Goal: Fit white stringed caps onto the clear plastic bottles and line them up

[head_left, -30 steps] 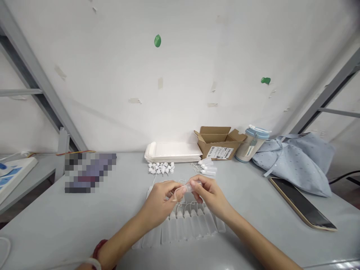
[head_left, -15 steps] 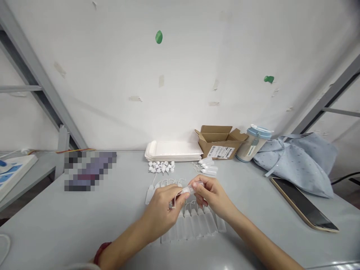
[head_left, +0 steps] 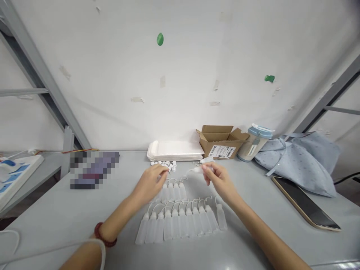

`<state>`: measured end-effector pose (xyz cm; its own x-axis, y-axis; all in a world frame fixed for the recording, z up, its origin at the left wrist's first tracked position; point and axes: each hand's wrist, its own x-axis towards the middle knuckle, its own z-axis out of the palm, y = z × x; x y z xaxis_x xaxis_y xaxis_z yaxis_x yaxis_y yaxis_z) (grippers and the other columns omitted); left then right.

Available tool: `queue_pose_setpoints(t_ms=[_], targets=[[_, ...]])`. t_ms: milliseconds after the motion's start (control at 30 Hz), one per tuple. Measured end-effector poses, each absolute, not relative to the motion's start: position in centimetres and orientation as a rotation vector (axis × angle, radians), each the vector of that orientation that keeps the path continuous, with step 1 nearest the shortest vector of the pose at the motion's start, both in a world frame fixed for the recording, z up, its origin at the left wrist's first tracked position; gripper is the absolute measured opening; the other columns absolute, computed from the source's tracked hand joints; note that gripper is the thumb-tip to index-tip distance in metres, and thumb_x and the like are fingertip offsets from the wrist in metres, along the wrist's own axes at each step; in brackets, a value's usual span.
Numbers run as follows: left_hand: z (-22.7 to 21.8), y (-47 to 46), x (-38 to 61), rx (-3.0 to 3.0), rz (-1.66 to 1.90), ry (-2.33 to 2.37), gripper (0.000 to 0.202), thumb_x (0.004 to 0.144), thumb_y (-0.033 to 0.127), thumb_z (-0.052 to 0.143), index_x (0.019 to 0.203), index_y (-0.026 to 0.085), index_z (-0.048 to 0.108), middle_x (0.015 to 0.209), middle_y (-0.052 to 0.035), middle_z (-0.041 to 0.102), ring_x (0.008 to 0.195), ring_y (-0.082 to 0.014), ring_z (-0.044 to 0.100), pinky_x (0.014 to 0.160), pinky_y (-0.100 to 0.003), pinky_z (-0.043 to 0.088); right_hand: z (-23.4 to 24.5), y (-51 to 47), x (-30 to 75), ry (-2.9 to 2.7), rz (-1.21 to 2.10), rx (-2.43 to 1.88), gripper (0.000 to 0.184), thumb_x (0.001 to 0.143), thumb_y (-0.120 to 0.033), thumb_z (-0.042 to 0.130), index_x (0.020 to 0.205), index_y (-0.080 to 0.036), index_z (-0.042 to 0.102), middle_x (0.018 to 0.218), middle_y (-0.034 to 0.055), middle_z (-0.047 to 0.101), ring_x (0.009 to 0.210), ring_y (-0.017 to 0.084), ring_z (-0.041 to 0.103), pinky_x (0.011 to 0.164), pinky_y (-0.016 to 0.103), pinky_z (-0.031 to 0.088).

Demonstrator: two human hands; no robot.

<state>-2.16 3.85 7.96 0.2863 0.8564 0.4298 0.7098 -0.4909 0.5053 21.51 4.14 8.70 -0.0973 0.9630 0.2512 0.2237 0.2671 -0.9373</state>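
Note:
My right hand (head_left: 218, 178) pinches a small translucent squeeze bottle (head_left: 198, 170) with a thin curved spout tube, holding it just above the table near the back. My left hand (head_left: 150, 183) is over the near side of a pile of white caps (head_left: 171, 165). Its fingertips are drawn together, and what they grip, if anything, is hidden. Several capless-looking bottles with bent tubes lie in a front row (head_left: 182, 223). A shorter row of similar bottles (head_left: 176, 192) lies behind, partly covered by my left hand.
White padded envelopes (head_left: 176, 150) are stacked by the wall beside an open cardboard box (head_left: 222, 146). One more bottle (head_left: 207, 159) lies before the box. A tumbler (head_left: 253, 144), a blue cloth bag (head_left: 298, 163) and a phone (head_left: 305, 204) are at the right. A white cable (head_left: 56, 245) crosses at lower left.
My hands were together on one bottle over the rows; now they are apart. The left has moved back to the caps, the right back with a bottle in its fingers.

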Motion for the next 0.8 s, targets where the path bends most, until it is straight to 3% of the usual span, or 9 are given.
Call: queue_pose_setpoints(t_ms=[167,300,500,667,800], targets=[[7.0,6.2,-3.7,2.376,0.977,1.473,0.034,0.082,0.009,0.032,0.095,0.016,0.063,0.102,-0.0068,0.064,0.099,-0.0202,0.055,0.087,-0.035,0.044,8.0,6.3,23.6,-1.441,0.708,-1.221,0.033,0.08,-0.047,0.054,0.091,-0.017,0.059,0.066,0.0016,0.058,0.055,0.013,0.05,0.051,0.025,0.041],[6.8,7.2,-2.3,2.426,0.844,1.445,0.039,0.083,0.011,0.031,0.105,0.017,0.062,0.119,-0.0061,0.058,0.115,-0.0218,0.045,0.098,-0.04,0.037,6.6,8.1,24.8,-1.386,0.615,-1.283,0.038,0.077,-0.048,0.054,0.094,-0.014,0.06,0.069,0.0044,0.061,0.06,0.016,0.052,0.051,0.027,0.043],[5.6,7.8,-0.8,2.429,0.692,1.435,0.037,0.085,0.018,0.034,0.108,0.022,0.063,0.126,-0.0018,0.056,0.118,-0.0247,0.042,0.098,-0.045,0.034,5.6,9.8,26.5,-1.394,0.509,-1.37,0.04,0.072,-0.046,0.056,0.093,-0.013,0.06,0.076,0.0074,0.064,0.066,0.019,0.054,0.055,0.031,0.045],[5.2,7.6,-0.7,2.418,0.615,1.463,0.039,0.086,0.019,0.032,0.113,0.024,0.06,0.131,-0.0012,0.053,0.123,-0.0282,0.036,0.098,-0.052,0.028,5.5,10.2,27.2,-1.526,0.436,-1.39,0.029,0.067,-0.04,0.058,0.085,-0.016,0.062,0.089,0.0081,0.066,0.079,0.023,0.057,0.072,0.037,0.044],[5.2,7.6,-0.7,2.431,0.565,1.452,0.039,0.086,0.019,0.032,0.112,0.025,0.06,0.128,-0.0014,0.055,0.122,-0.0289,0.034,0.096,-0.052,0.026,5.0,10.5,27.2,-1.641,0.411,-1.409,0.024,0.067,-0.035,0.057,0.083,-0.018,0.063,0.089,0.0069,0.067,0.08,0.023,0.057,0.072,0.036,0.043]])
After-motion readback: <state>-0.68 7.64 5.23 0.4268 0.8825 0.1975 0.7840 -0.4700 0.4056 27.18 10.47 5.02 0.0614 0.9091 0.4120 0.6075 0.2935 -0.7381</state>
